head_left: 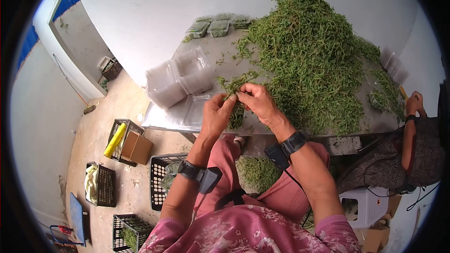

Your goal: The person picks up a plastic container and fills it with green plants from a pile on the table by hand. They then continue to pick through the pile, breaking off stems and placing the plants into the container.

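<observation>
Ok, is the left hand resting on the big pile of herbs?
No, the left hand and right hand together pinch a small bunch of herbs above the table, beside the big pile.

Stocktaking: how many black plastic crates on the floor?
5 black crates: one by the doorway, one holding a box, one holding cloth, one beside the knee, one lowest. More possibly hidden.

Nothing written can be read here: no label, brand, number or sign. The brown cardboard box (136,147) on the floor shows plain faces. The clear plastic trays (176,77) stacked on the desk (161,119) carry no legible print. The black devices strapped at the wrists behind the left hand (216,115) and right hand (258,102) are too small to tell any marking.
</observation>
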`<move>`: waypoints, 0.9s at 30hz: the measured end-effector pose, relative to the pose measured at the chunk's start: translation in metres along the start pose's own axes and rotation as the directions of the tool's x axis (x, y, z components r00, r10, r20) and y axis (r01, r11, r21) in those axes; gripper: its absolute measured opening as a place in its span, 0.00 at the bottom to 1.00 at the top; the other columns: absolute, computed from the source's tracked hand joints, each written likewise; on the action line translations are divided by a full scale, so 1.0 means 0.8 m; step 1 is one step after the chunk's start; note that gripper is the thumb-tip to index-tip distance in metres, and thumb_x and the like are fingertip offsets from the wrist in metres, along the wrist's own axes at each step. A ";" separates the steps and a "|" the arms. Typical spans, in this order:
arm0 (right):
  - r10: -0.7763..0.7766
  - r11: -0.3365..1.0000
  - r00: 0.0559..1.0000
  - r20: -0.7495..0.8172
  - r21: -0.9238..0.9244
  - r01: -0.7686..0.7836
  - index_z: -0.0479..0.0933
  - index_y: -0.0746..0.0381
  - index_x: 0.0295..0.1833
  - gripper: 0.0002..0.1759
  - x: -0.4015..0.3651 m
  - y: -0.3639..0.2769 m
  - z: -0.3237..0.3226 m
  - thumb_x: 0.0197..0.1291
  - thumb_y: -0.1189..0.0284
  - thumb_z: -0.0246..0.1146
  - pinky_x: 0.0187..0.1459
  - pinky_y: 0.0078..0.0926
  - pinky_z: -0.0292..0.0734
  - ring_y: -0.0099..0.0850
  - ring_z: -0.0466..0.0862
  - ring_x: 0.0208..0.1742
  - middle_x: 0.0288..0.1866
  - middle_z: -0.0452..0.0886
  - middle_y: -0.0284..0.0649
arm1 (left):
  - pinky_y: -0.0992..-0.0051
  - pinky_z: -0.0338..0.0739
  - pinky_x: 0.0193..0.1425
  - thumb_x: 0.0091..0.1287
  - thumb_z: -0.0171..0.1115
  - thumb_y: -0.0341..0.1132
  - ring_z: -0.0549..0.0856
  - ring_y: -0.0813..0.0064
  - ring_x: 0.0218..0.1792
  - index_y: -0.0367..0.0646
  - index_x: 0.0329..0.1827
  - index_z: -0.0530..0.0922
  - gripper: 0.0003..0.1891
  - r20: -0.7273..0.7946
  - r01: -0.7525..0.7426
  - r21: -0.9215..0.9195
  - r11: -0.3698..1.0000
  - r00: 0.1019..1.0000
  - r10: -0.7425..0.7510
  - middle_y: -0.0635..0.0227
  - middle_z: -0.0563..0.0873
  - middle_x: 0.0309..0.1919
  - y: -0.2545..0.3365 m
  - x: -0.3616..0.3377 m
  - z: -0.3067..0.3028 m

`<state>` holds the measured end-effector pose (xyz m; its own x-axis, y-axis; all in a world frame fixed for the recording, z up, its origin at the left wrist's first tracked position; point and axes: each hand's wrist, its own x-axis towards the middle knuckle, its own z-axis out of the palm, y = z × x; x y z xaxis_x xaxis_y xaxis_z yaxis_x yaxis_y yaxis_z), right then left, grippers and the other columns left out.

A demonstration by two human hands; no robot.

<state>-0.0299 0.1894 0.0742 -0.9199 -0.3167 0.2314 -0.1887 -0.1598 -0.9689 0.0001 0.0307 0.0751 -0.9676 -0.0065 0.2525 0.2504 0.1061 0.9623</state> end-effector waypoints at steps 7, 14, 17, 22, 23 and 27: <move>-0.012 1.000 1.000 0.018 -0.006 0.012 0.78 0.66 0.36 0.09 -0.005 -0.010 0.007 0.65 0.71 0.64 0.25 0.17 0.68 0.15 0.71 0.24 0.26 0.75 0.28 | 0.84 0.71 0.34 0.73 0.61 0.38 0.77 0.87 0.29 0.42 0.44 0.82 0.09 -0.002 0.218 -0.280 0.935 0.974 -0.228 0.77 0.83 0.31 0.010 -0.006 -0.005; 0.041 0.988 0.999 0.023 0.147 -0.044 0.78 0.63 0.38 0.10 -0.003 0.001 0.008 0.65 0.68 0.67 0.27 0.16 0.68 0.16 0.72 0.25 0.28 0.76 0.28 | 0.83 0.69 0.31 0.71 0.62 0.34 0.76 0.89 0.29 0.38 0.40 0.81 0.07 -0.031 0.086 -0.205 0.975 0.995 -0.095 0.77 0.81 0.29 -0.001 -0.007 0.003; 0.028 0.997 0.999 -0.037 0.074 -0.026 0.77 0.64 0.35 0.10 -0.002 0.000 0.010 0.64 0.69 0.66 0.25 0.16 0.68 0.15 0.72 0.24 0.27 0.76 0.29 | 0.83 0.69 0.32 0.70 0.62 0.33 0.75 0.88 0.30 0.38 0.40 0.81 0.07 -0.020 0.089 -0.190 0.978 0.995 -0.095 0.78 0.80 0.29 -0.004 -0.007 0.000; 0.024 0.996 0.999 -0.031 -0.090 -0.026 0.77 0.67 0.35 0.09 -0.003 0.001 0.010 0.64 0.72 0.64 0.24 0.19 0.70 0.16 0.73 0.24 0.26 0.77 0.29 | 0.82 0.71 0.35 0.70 0.63 0.33 0.76 0.87 0.31 0.36 0.41 0.81 0.07 -0.020 0.129 -0.233 0.964 0.990 -0.138 0.77 0.82 0.31 0.015 -0.010 0.001; 0.013 0.989 1.000 -0.009 -0.148 -0.014 0.77 0.68 0.35 0.09 -0.004 0.001 0.010 0.64 0.72 0.64 0.25 0.20 0.71 0.16 0.73 0.24 0.26 0.78 0.30 | 0.82 0.71 0.36 0.70 0.63 0.32 0.76 0.87 0.32 0.36 0.41 0.81 0.07 -0.021 0.134 -0.246 0.960 0.989 -0.143 0.76 0.82 0.31 0.014 -0.008 0.002; -0.052 0.931 0.997 0.051 -0.358 0.067 0.77 0.70 0.35 0.09 -0.001 0.005 0.007 0.64 0.73 0.62 0.25 0.22 0.73 0.18 0.75 0.24 0.24 0.78 0.30 | 0.83 0.73 0.38 0.70 0.63 0.32 0.78 0.86 0.33 0.36 0.41 0.82 0.07 0.008 0.143 -0.265 0.953 0.989 -0.147 0.75 0.83 0.31 0.011 -0.005 0.001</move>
<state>-0.0280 0.1840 0.0705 -0.8900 -0.3557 0.2854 -0.3604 0.1649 -0.9181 0.0060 0.0327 0.0824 -0.9941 -0.0141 0.1079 0.1087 -0.1634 0.9805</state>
